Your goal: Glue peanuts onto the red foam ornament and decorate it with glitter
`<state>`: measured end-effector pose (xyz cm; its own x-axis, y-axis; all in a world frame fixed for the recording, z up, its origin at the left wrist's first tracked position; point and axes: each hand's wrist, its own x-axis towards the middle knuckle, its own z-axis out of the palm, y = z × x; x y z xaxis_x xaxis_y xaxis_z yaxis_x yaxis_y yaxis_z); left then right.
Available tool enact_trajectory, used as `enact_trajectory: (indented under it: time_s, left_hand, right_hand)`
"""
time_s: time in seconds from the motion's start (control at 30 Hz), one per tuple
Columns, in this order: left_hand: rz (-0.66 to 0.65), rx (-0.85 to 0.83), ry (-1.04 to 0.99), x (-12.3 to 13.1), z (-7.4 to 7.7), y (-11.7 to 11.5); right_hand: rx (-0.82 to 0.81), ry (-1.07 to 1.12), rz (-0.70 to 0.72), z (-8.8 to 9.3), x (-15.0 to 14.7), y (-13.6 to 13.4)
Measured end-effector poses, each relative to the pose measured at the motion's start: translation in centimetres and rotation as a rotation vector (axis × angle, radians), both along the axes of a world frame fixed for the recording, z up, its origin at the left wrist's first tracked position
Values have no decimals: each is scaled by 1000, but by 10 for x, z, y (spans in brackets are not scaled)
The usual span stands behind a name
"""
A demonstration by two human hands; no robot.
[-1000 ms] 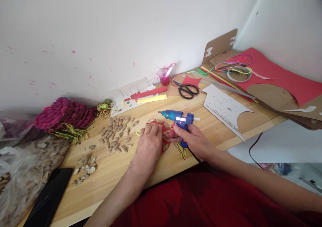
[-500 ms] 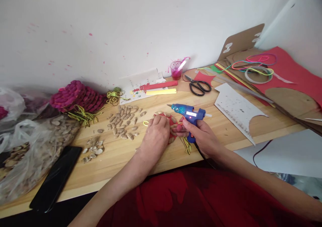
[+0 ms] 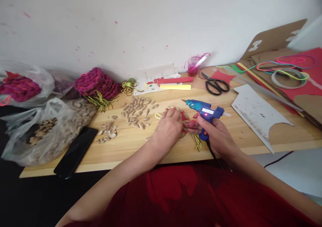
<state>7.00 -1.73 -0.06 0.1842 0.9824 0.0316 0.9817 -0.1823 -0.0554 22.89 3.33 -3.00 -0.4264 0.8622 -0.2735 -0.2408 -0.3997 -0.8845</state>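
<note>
A blue hot glue gun (image 3: 201, 109) is held in my right hand (image 3: 221, 136), its nozzle pointing left and a small light glowing on its side. My right fingertips also reach the edge of a red craft piece (image 3: 184, 115) with peanuts on it. My left hand (image 3: 169, 124) is closed over the left part of this piece, hiding much of it and whatever is under the fingertips. A yellow cord loop (image 3: 158, 116) sticks out at its left, and yellow-green tassel strands (image 3: 197, 142) hang out below. Loose peanuts (image 3: 137, 109) lie just left of my left hand.
Black scissors (image 3: 216, 85), a cup of pink liquid (image 3: 193, 67) and a cut white card (image 3: 259, 113) lie behind and to the right. At left are stacked purple pieces (image 3: 97, 82), a plastic bag of peanuts (image 3: 57, 129), broken shells (image 3: 108, 133) and a black phone (image 3: 75, 151).
The camera has turned left, so the whole scene sits further right and more of the bags shows. Both hands keep nearly the same grip around the red piece and glue gun.
</note>
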Motion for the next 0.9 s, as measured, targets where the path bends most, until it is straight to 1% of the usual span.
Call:
enact_trajectory:
  time_s: [0.1,0.27,0.53,0.77,0.9]
  left_hand:
    - [4,17,0,0,0,-1]
    - [-29,57,24,-2,-4,-2]
    - [-55,66,-29,-7,-11,0]
    - [-53,88,-48,-7,-8,0]
    - [-53,61,-63,-5,-3,-1]
  right_hand:
    - [-2,-17,-17,3,-1,-1]
    - [10,-43,-29,4,-1,-1]
    - [38,-94,-74,4,-3,-1]
    - [74,-56,-65,1,-3,1]
    - [47,-45,-79,1,-3,0]
